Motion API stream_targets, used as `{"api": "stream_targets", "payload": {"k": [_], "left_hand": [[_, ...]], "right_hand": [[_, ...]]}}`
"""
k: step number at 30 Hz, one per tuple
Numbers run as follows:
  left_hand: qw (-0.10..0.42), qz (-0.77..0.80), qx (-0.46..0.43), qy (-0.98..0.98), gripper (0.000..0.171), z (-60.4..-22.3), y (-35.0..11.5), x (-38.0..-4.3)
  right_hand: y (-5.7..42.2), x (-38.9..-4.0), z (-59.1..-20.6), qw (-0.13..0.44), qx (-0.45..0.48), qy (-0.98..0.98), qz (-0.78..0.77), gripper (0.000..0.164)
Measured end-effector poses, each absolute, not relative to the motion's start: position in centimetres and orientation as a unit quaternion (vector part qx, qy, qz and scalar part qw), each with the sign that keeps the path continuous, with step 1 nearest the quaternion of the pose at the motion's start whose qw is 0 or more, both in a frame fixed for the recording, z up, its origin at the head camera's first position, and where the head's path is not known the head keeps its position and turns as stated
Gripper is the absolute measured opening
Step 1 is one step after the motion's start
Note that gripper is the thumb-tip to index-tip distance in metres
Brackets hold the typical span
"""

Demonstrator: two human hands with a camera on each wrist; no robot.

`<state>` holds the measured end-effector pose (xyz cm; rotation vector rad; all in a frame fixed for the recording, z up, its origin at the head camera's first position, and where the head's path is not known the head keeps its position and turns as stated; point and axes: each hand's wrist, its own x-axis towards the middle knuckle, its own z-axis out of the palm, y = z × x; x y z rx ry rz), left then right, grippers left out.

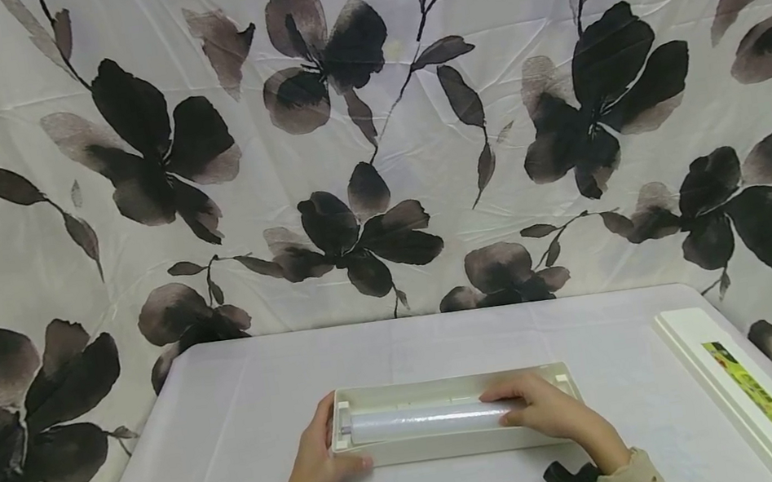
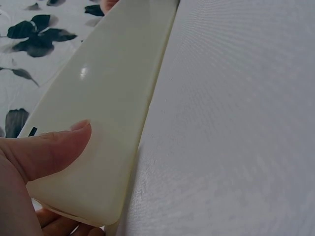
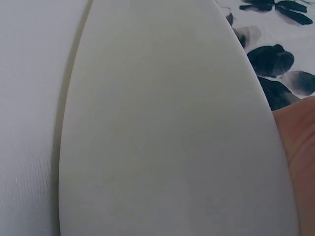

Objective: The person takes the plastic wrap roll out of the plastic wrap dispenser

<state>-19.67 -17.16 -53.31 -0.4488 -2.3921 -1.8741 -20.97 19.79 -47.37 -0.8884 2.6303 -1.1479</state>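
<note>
A cream plastic wrap dispenser box (image 1: 452, 447) lies lengthwise on the table, its top uncovered. Inside it sits a shiny roll of cling film (image 1: 426, 421). My left hand (image 1: 316, 458) grips the box's left end; in the left wrist view its thumb (image 2: 61, 147) presses the smooth front wall, with the other fingers beneath the end. My right hand (image 1: 553, 407) reaches into the right part of the box and holds the roll near its right end between thumb and fingers. In the right wrist view the box wall (image 3: 167, 123) hides most of that hand.
A long white piece with a yellow-green label (image 1: 770, 393) lies along the right of the white table (image 1: 247, 409). A black curved object (image 1: 571, 481) shows by my right wrist. A floral cloth (image 1: 373, 152) hangs behind the table.
</note>
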Motion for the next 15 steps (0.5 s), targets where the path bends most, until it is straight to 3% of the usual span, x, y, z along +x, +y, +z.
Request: {"api": "stream_targets", "payload": {"k": [15], "left_hand": [[0.038,-0.601,-0.153,-0.783,0.102,-53.17,-17.35,-19.70]], "right_hand": [[19.15,-21.17,-47.22,0.072,-0.255,0.877,-0.400,0.033]]}}
